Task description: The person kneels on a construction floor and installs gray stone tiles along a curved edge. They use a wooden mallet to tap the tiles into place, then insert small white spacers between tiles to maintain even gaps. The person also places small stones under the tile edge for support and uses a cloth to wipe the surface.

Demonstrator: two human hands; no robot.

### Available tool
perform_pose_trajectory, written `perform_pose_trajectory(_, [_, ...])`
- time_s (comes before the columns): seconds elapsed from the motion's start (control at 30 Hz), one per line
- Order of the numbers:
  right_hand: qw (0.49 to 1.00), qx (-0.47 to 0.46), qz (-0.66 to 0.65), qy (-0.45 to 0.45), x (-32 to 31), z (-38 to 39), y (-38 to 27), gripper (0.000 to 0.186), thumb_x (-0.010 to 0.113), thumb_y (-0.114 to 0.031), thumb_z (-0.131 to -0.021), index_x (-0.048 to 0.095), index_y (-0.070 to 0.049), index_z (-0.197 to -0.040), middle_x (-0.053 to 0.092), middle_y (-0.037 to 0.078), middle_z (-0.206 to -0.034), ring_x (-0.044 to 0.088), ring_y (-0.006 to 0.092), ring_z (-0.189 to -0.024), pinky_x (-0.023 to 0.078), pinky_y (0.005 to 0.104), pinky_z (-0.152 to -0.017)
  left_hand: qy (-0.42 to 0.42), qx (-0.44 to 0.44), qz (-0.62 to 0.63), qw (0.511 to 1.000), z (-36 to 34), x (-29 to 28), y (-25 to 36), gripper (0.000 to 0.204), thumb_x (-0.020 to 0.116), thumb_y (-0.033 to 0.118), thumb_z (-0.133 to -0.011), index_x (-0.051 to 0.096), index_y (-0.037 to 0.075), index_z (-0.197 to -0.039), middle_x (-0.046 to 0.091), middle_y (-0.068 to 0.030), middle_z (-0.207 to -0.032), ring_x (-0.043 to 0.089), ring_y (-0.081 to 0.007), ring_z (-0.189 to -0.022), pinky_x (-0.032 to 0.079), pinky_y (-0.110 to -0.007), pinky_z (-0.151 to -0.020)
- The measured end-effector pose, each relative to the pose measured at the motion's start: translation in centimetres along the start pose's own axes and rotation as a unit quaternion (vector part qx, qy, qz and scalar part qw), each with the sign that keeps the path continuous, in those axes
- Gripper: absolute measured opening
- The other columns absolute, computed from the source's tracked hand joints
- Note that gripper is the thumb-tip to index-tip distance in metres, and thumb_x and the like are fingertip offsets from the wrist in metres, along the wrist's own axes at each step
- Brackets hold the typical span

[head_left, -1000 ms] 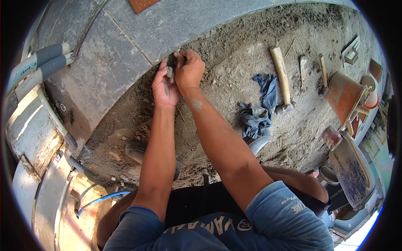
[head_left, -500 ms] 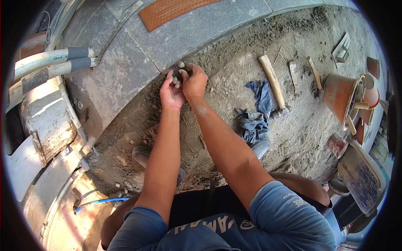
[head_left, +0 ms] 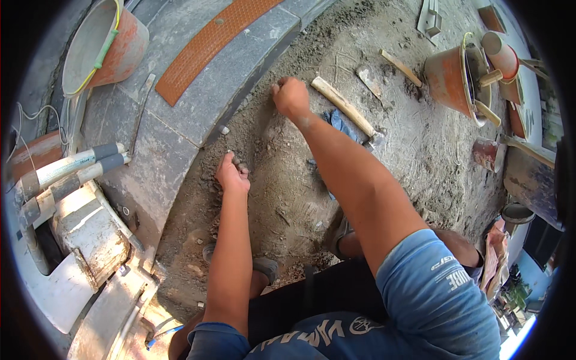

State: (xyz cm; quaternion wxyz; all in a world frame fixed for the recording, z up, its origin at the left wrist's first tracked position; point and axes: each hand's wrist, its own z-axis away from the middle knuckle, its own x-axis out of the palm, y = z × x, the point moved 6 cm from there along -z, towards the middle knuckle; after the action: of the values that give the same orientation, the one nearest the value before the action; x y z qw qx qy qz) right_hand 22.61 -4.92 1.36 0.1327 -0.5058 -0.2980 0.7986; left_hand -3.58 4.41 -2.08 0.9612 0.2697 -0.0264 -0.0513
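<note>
My left hand [head_left: 233, 173] is held over the dirt beside the slab corner, palm partly up and fingers curled. Greyish lumps may lie in it, or these may be dirty fingertips; I cannot tell. Farther off and to the right, my right hand [head_left: 291, 97] is closed low over the soil along the slab edge. Its fingertips point away, and whatever they grip is hidden. A small pale stone-like piece [head_left: 224, 129] sits at the corner of the grey stone slab [head_left: 174, 129], between my two hands.
A hammer [head_left: 342, 107] lies right of my right hand, partly over a blue cloth [head_left: 341, 125]. Beyond are a trowel-like blade [head_left: 371, 83], a wooden stick [head_left: 401, 67] and a mortar-stained bucket [head_left: 447, 84]. An orange textured strip [head_left: 204, 48] and another bucket [head_left: 123, 51] are on the left.
My hands were together at the slab corner and are now apart. The right one has moved away along the slab edge; the left is just below the corner. The view has shifted.
</note>
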Motion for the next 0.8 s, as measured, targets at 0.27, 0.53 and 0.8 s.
perform_pose_trajectory(0.27, [0.891,-0.242,0.306,-0.232,-14.1,-6.2,0.2,0.034,0.057,-0.031,-0.083,0.064,-0.003,-0.099,0.065,0.017,-0.093,0.062,0.0354,-0.087,0.050,0.0420,-0.076,-0.148,0.234,-0.459,0.844,4.5,4.4,1.1,0.022,0.064,0.019,-0.079,0.061,0.006,-0.097,0.056,-0.0036,-0.073,0.054,-0.0185,-0.065,0.043,-0.029,-0.059])
perform_pose_trajectory(0.53, [0.981,-0.185,-0.027,-0.058,-13.3,2.0,6.3,0.030,0.060,-0.030,-0.082,0.062,-0.004,-0.096,0.063,0.017,-0.091,0.060,0.0346,-0.087,0.049,0.0421,-0.075,-0.185,0.442,-0.803,0.355,11.6,8.6,-0.6,0.039,0.064,0.026,-0.078,0.059,0.003,-0.110,0.049,-0.0197,-0.122,0.058,-0.0364,-0.097,0.047,-0.042,-0.081])
perform_pose_trajectory(0.8, [0.980,-0.174,0.039,-0.092,-11.9,9.9,8.1,0.036,0.066,-0.030,-0.077,0.060,-0.008,-0.104,0.058,0.011,-0.099,0.059,0.0288,-0.091,0.049,0.0375,-0.076,-0.233,0.479,-0.739,0.413,13.1,9.4,-3.5,0.039,0.067,0.021,-0.075,0.060,-0.001,-0.107,0.050,-0.0239,-0.122,0.058,-0.0354,-0.100,0.048,-0.037,-0.083])
